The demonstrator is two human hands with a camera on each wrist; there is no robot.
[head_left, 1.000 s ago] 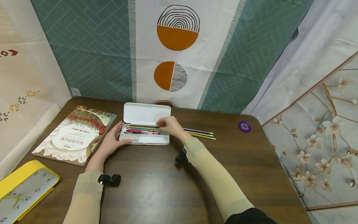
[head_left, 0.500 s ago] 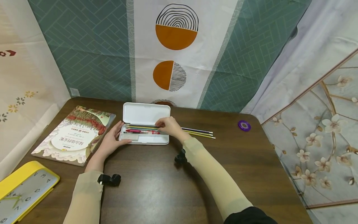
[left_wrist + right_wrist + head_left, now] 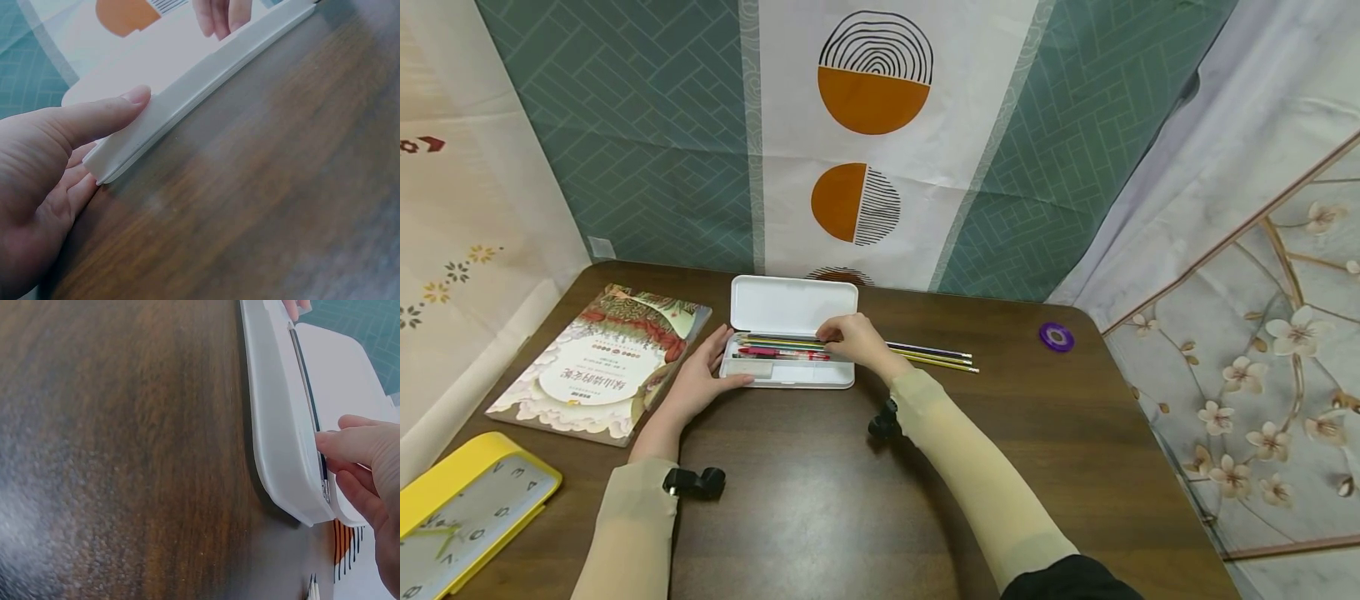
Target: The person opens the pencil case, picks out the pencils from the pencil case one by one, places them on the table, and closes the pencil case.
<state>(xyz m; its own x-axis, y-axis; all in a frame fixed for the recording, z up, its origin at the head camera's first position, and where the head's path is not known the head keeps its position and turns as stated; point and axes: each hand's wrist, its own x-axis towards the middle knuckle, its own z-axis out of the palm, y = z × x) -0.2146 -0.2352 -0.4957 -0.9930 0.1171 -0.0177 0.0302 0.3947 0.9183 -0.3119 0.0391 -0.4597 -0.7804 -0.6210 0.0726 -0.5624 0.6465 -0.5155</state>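
Note:
A white pencil case (image 3: pixel 811 375) lies open on the table, its lid raised at the back. My left hand (image 3: pixel 696 379) holds its left end, thumb (image 3: pixel 115 115) over the front rim and fingers round the side. Inside are several pencils (image 3: pixel 782 341), a red pen (image 3: pixel 782 354) and a pale eraser-like block (image 3: pixel 751 367). At the right end, my right hand (image 3: pixel 853 340) reaches in, thumb and fingers pinching a dark pencil (image 3: pixel 307 384) that lies along the case.
Several loose pencils (image 3: pixel 936 358) lie right of the case, partly behind the right wrist. A book (image 3: pixel 595 367) is at the left, with a yellow clock (image 3: pixel 482 467) in front of it. A purple round object (image 3: pixel 1056 337) sits at the far right of the brown table (image 3: pixel 820 500).

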